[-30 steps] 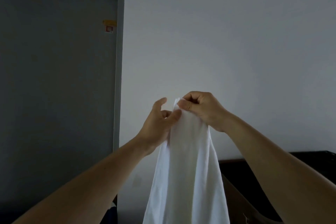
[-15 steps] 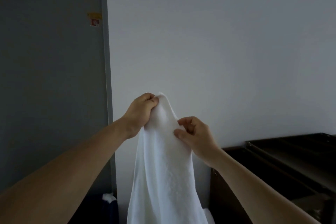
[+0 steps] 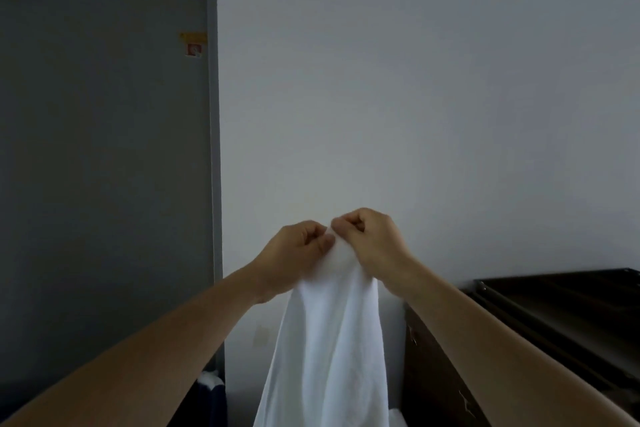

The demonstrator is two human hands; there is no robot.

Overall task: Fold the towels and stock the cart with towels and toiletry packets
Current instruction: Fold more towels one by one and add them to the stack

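A white towel [image 3: 329, 350] hangs straight down in front of me, held up in the air before a pale wall. My left hand [image 3: 298, 253] pinches its top edge from the left. My right hand [image 3: 370, 239] pinches the same top edge from the right, and the two hands nearly touch. The towel's lower end runs out of the frame at the bottom.
A grey door [image 3: 104, 166] fills the left side. A dark wooden cabinet [image 3: 561, 315] stands at the lower right, close to my right forearm. Something dark blue with white cloth on it [image 3: 211, 388] sits low beside the door frame.
My right hand has come up from the towel's side edge to the top, beside the left hand. Both hands now hold the top together.
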